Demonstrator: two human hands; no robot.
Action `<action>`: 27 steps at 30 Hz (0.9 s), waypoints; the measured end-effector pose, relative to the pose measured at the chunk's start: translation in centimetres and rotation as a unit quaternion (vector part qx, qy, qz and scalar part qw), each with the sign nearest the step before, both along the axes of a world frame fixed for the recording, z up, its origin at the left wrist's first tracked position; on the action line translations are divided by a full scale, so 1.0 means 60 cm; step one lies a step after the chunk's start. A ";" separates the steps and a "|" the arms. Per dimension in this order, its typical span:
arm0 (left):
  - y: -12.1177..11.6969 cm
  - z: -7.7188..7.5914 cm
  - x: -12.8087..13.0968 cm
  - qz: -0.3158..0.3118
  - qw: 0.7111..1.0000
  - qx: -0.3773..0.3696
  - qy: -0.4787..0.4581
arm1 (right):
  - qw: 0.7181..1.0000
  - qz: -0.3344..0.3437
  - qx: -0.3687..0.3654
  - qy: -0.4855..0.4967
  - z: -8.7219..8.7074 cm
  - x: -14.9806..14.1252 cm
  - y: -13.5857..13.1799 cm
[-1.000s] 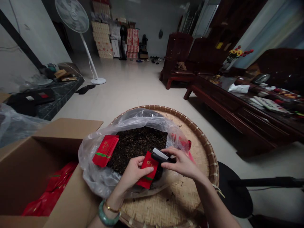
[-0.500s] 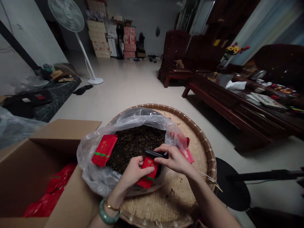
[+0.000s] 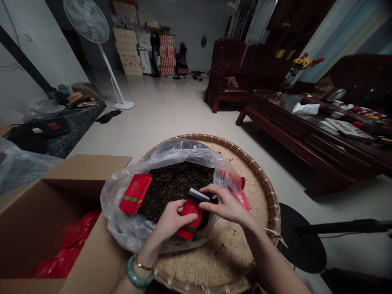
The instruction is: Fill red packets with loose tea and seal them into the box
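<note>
My left hand (image 3: 171, 220) is closed on a small red packet (image 3: 190, 218), held upright over a clear plastic bag (image 3: 128, 228) full of dark loose tea leaves (image 3: 174, 183). My right hand (image 3: 225, 204) grips a small black scoop (image 3: 200, 197) with a white inner face, its mouth touching the packet's top. A stack of red packets (image 3: 135, 193) leans on the tea at the bag's left. The bag lies on a round woven bamboo tray (image 3: 245, 171).
An open cardboard box (image 3: 45, 212) at the left holds filled red packets (image 3: 65, 255). More red packets (image 3: 243, 196) lie at the bag's right side. A dark wooden table (image 3: 321, 147) stands to the right, a standing fan (image 3: 88, 20) at the far left, a black stool (image 3: 301, 245) beside the tray.
Both hands stay over the tea with the packet and scoop. The scoop dipped level half a second ago and now tilts again, showing its white inner face.
</note>
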State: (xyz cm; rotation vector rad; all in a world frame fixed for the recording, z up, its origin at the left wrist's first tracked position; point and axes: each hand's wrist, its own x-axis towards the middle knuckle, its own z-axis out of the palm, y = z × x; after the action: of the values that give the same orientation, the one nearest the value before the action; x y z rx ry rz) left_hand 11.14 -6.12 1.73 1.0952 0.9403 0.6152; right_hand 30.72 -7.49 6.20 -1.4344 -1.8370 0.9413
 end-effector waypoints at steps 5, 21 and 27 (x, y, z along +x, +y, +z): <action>-0.001 -0.008 -0.002 0.025 0.999 -0.017 -0.024 | 0.992 -0.119 0.014 -0.029 -0.045 0.050 0.008; -0.020 0.004 0.026 0.110 0.992 0.010 -0.061 | 0.983 -0.136 0.046 0.116 -0.063 -0.047 -0.020; -0.032 0.013 0.030 0.183 0.979 0.086 -0.020 | 0.981 -0.114 0.037 0.151 -0.055 -0.052 -0.043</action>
State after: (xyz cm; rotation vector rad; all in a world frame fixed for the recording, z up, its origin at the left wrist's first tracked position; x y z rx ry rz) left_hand 12.91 -8.03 2.53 1.0637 1.0793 1.0332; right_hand 27.62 -10.04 2.89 -1.3411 -1.4385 0.9085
